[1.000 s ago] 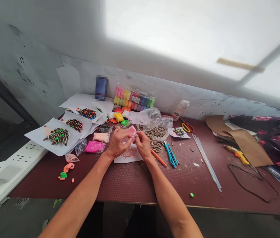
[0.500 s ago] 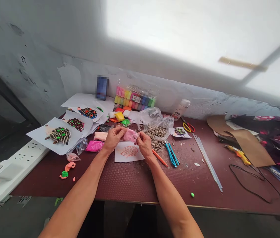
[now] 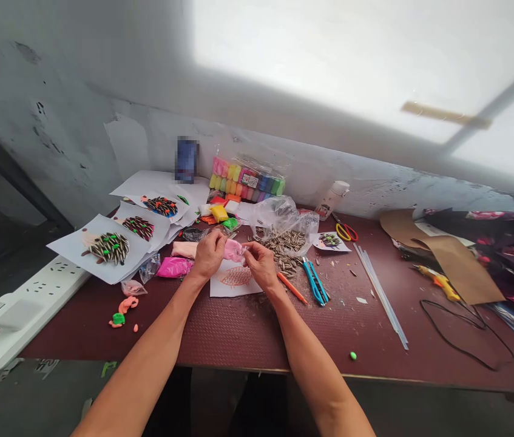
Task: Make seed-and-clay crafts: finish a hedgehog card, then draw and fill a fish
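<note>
Between my two hands is a small pink packet of modelling clay (image 3: 233, 250) in a clear wrapper. My left hand (image 3: 209, 255) grips its left end, thumb on top. The fingers of my right hand (image 3: 261, 266) pinch the wrapper at its right end. Just below lies a white sheet with an orange hedgehog-like drawing (image 3: 235, 277), partly covered by my right hand. To the right are striped sunflower seeds (image 3: 286, 264) spilling from a clear plastic bag (image 3: 279, 212), an orange pen (image 3: 292, 289) and a blue utility knife (image 3: 315, 282).
At left, paper sheets with seed hedgehogs (image 3: 109, 247) lie beside a white power strip (image 3: 33, 309). Magenta clay (image 3: 173, 267) and coloured clay packs (image 3: 247, 181) sit behind. Rightward are scissors (image 3: 346, 232), glue sticks (image 3: 382, 297) and a yellow glue gun (image 3: 439, 283) with its cord.
My right hand has shifted slightly left and turned, now pinching the wrapper's end. My left hand still grips the packet, with its fingers more closed.
</note>
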A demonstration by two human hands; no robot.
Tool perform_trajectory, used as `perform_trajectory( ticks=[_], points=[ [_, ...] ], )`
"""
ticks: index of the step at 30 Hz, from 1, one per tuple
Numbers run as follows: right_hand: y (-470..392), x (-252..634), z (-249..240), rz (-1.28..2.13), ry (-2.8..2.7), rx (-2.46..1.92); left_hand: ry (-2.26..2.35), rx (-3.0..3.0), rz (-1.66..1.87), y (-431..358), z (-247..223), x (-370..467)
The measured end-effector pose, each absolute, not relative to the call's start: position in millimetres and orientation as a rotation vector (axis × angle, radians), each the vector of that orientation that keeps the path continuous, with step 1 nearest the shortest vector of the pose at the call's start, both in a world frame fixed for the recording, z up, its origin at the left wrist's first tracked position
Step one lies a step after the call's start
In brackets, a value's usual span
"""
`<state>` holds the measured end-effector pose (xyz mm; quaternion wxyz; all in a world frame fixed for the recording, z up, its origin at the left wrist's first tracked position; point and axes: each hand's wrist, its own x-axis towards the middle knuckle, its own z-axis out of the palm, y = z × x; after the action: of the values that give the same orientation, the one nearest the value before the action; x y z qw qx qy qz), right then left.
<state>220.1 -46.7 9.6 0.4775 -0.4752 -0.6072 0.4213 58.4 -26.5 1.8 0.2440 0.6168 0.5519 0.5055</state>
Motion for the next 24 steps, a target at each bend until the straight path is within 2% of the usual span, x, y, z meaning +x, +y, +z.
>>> perform_trajectory(
  ticks=[7,16,24],
  points=[
    [-43.9,222.8,6.9,1.026,-1.405,-1.192,1.149,1.412,1.283,-31.9,6.3,62.7],
    [-44.7,223.4,6.4,1.118,-1.489,-1.094,1.384,1.669,1.352,-31.1,0.8,62.6],
    [-41.6,225.9,6.4,1.171,-1.503,-1.061,1.217,1.476,1.334,-31.0,5.8,61.0]
  ],
)
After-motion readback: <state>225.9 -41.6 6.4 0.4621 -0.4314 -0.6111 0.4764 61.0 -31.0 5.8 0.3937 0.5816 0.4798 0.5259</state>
